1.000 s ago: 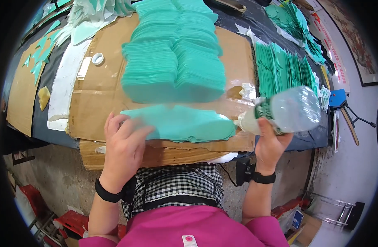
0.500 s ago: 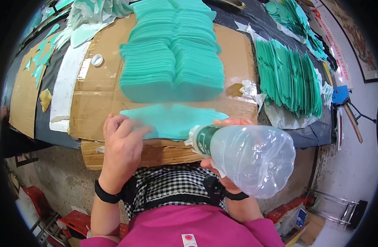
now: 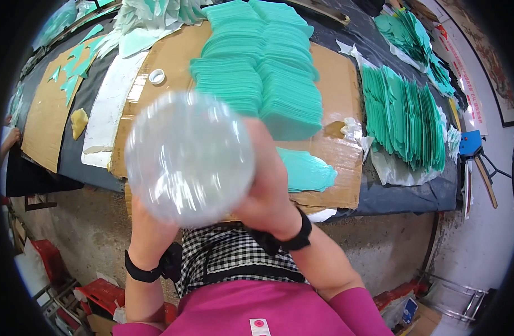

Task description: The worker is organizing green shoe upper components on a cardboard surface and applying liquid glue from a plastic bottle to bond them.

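Holding a clear bottle point(image 3: 189, 158) up in front of the body, left of the middle, showing its round base blurred toward the camera and hiding part of the table behind it. Gripping it with the right hand point(image 3: 271, 179), curling round its right side, hiding the fingertips behind it. Reaching up from the near left with the left hand point(image 3: 149, 219), mostly disappearing behind the bottle; cannot tell whether spread, pressed together or pinching anything. Wearing a black band point(image 3: 142, 273) on each wrist.

Showing a low pile point(image 3: 310, 171) of green sheets just right of the right hand, lying near the near edge of the cardboard point(image 3: 338, 67). Seeing a tall stack point(image 3: 290, 106) of green sheets farther off on the same cardboard, with a white cap point(image 3: 156, 77) lying to its left and a whitish lump point(image 3: 352, 129) to its right. Looking farther right, finding a row point(image 3: 402, 117) of upright green sheets; looking left, a white board point(image 3: 108, 117) and, beyond its left edge, a yellow lump point(image 3: 79, 123).
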A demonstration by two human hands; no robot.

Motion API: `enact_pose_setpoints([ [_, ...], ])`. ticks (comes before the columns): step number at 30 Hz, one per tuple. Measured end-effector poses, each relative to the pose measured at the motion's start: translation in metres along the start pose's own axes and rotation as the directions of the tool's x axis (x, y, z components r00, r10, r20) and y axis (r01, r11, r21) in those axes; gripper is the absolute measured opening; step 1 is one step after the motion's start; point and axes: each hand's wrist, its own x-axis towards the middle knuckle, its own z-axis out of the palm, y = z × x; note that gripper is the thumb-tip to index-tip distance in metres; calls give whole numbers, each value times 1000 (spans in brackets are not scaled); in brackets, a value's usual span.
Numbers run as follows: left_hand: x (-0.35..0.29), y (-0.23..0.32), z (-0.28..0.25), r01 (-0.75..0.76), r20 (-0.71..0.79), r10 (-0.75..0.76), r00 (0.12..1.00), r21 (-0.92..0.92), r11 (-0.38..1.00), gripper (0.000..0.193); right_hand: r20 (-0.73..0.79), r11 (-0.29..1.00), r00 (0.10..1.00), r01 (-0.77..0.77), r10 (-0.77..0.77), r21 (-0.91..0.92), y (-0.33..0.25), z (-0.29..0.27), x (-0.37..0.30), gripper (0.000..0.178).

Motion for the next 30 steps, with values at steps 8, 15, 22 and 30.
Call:
enact_pose_setpoints([
  [8, 1, -14, -13, 131, -17, -131, 991, -16, 991, 26, -165, 960, 959, -197, 231, 201, 5, -3, 14, 71],
  [15, 65, 0, 8, -16, -26, 17, 1000, 62, 998, 57, -231, 682, 775, -322, 588, 657, 3, -58, -60, 57],
  [22, 103, 0, 38, -101, 50, 94, 994, 167, 981, 83, -762, 961, 605, -264, 231, 82, -12, -158, -97, 68],
  [30, 119, 2, 37, -262, -31, 279, 960, 252, 931, 70, -760, 923, 525, -224, 384, 311, -20, -171, -120, 73],
])
